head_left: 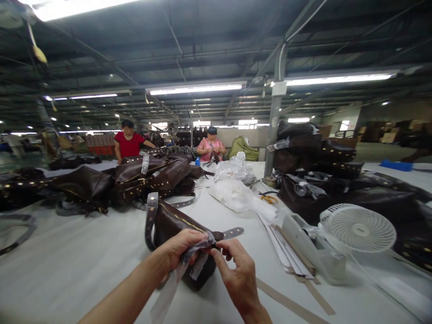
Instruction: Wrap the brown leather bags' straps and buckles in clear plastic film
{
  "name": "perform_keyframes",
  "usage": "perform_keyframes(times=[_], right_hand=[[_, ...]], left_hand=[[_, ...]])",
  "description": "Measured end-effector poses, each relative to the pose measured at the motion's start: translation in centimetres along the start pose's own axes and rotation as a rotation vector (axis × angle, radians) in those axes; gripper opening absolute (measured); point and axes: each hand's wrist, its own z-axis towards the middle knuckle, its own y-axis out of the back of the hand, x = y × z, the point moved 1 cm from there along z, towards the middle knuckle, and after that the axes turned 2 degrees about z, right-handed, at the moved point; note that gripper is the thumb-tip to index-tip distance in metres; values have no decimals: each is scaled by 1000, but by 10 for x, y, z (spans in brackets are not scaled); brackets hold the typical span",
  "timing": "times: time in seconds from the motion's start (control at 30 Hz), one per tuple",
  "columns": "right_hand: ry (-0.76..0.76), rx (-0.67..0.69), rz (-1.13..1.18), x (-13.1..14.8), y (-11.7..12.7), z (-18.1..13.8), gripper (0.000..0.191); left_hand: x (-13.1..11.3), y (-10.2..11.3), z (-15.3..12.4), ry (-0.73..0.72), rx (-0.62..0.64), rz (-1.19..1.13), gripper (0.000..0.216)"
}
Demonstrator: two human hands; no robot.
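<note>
A dark brown leather bag (178, 223) with a brass zipper lies on the white table in front of me. My left hand (184, 248) is closed around a strap wrapped in clear plastic film (199, 246), over the bag's near end. A loose tail of the film hangs below that hand. My right hand (236, 265) pinches with thumb and forefinger at a small dark piece by the strap's end, close to the left fingers. The piece is too small to make out. A studded strap (151, 213) loops up at the bag's far left.
Several brown bags (151, 175) are piled at the back left, more (313, 157) at the right. A white fan (357, 229), a clear tape dispenser (313, 247), paper strips (283, 247), yellow-handled cutters (268, 198) and plastic film (232, 191) lie about. Two people work across the table.
</note>
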Motion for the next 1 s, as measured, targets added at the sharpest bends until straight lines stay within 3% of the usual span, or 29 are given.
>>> perform_keyframes(times=[0.2,0.3,0.43,0.5,0.6,0.67,0.8,0.9,1.0], right_hand=[[-85,19,96,7,-8,3,20],[-70,58,123,4,-6,3,21],[-110,8,131,-8,0,8,19],[-166,41,172,-15,2,12,22],[-229,139,250,-23,2,17,24],[-241,163,275,-27,1,18,24],[-244,143,290,-31,-1,18,25],[-265,151,310,-33,0,19,25],[-304,154,361,-34,3,22,27]], left_hand=[[0,0,-10,7,-11,71,50],[-2,3,-15,-19,58,119,50],[-8,9,-20,-40,132,201,43],[-12,17,-21,-103,50,269,40],[-7,42,-25,-271,-202,377,32],[8,63,-33,-305,-341,482,23],[65,91,-50,-250,-379,840,31],[111,96,-47,-284,-506,972,54],[142,93,-30,-378,-717,1026,52]])
